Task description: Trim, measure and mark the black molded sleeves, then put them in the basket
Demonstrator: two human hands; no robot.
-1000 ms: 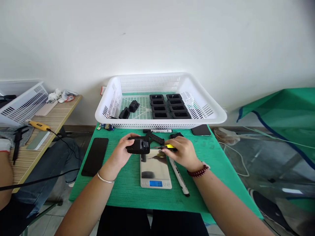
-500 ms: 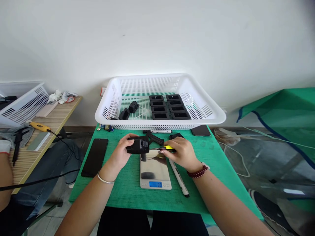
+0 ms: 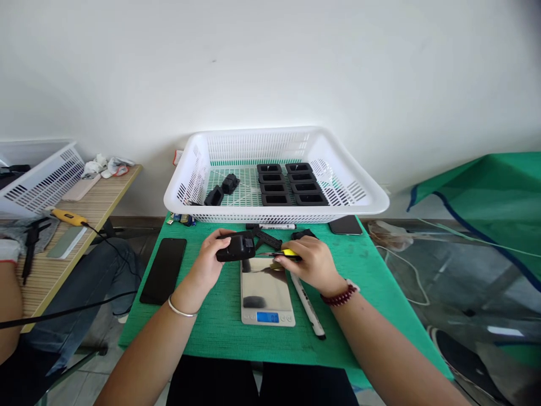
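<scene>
My left hand (image 3: 212, 255) is closed round a black plastic part (image 3: 235, 248), a hollow block with rounded edges, held above the far left corner of a digital scale (image 3: 267, 290). The scale's blue display seems to read 0.0. In my right hand (image 3: 310, 260) is a utility knife (image 3: 289, 253) with a yellow and black handle. Its thin blade points left, close to the black part; whether it touches cannot be made out. A white marker (image 3: 307, 307) lies right of the scale. Beyond the hands sits a flat black piece (image 3: 267, 240).
A white basket (image 3: 276, 210) against the wall holds several black frames (image 3: 275, 188) and two loose black parts. Two phones (image 3: 163, 272) (image 3: 345, 225) and a second marker (image 3: 276, 226) lie on the green cloth (image 3: 228, 338). A person sits at the left table (image 3: 91, 211).
The black part in my left hand has tilted slightly and risen a little. My right hand keeps the knife nearly in the same place.
</scene>
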